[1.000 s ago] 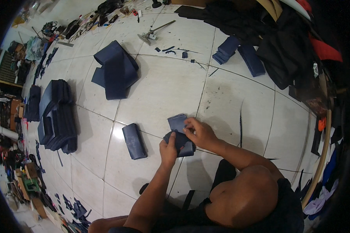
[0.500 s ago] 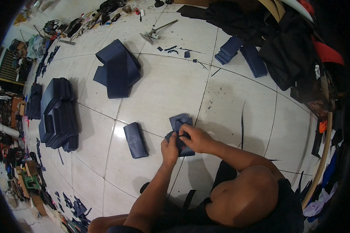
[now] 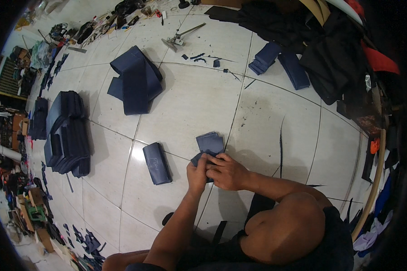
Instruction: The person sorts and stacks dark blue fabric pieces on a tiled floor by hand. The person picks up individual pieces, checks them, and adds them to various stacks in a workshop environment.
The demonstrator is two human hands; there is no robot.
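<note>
Both my hands are together over a small pile of dark blue fabric pieces on the tiled floor. My left hand pinches a dark blue fabric piece between thumb and fingers. Close against it, my right hand has its fingers bent in and meeting at the same piece; they cover most of it. Left of my hands lies a folded dark blue fabric bundle with pale marks on top.
A tall stack of dark blue fabric stands at left. Farther off lie a folded blue strip, a metal tool, two blue bundles and black cloth. My bent knee is at lower right.
My right hand has come down and nearer to me, now meeting my left fingertips. More of the pile's far piece shows, lying flatter. My left hand has barely moved.
</note>
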